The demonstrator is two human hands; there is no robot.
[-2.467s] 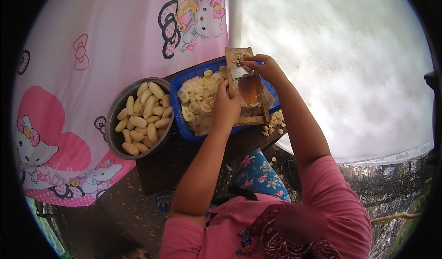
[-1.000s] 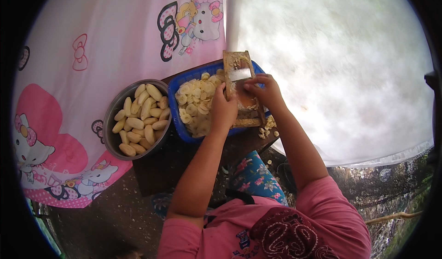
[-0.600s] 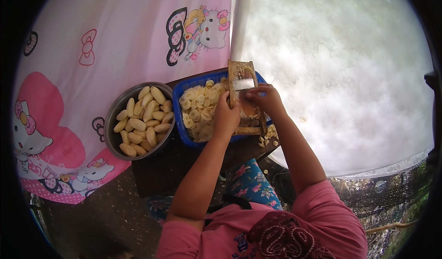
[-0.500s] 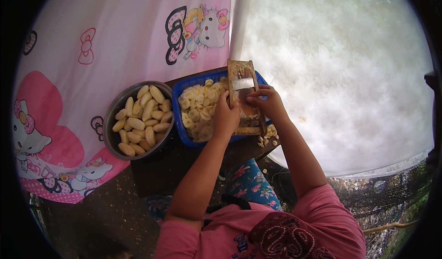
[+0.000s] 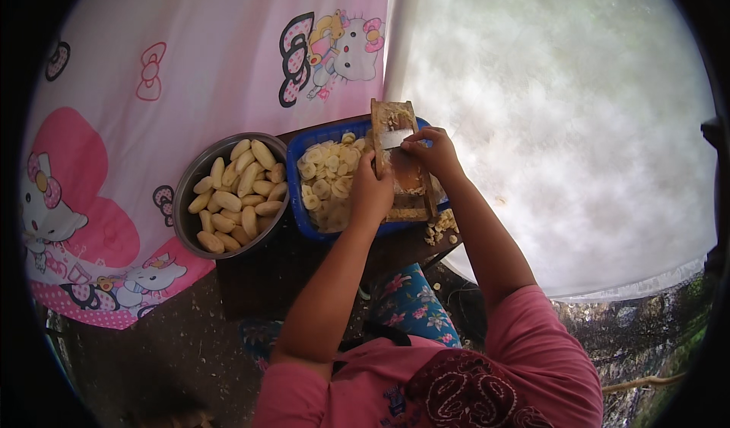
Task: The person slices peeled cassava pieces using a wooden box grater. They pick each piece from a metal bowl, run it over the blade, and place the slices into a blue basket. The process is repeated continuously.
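Note:
A wooden slicer (image 5: pixel 409 173) with a flat metal blade (image 5: pixel 395 138) leans over the right part of a blue plastic basin (image 5: pixel 299 201). My left hand (image 5: pixel 372 191) is closed round the slicer's left rail, below the blade. On the board, my right hand (image 5: pixel 435 156) presses with its fingertips together right at the blade's lower right edge. Whatever lies under those fingers is hidden. Thin round banana slices (image 5: pixel 325 171) fill the basin's left side. Crumbs of banana cling to the slicer's frame.
Left of the basin stands a metal bowl (image 5: pixel 180 217) heaped with peeled bananas (image 5: pixel 237 192). Both containers rest on a dark low table (image 5: pixel 266 283). Small banana scraps (image 5: pixel 441 226) lie by the basin's right corner. A pink printed curtain (image 5: pixel 205 63) and a white sheet (image 5: pixel 563 139) hang behind.
My right hand has slid up the board from below the blade to its edge. The slicer has shifted slightly, while my left hand keeps its grip on the rail.

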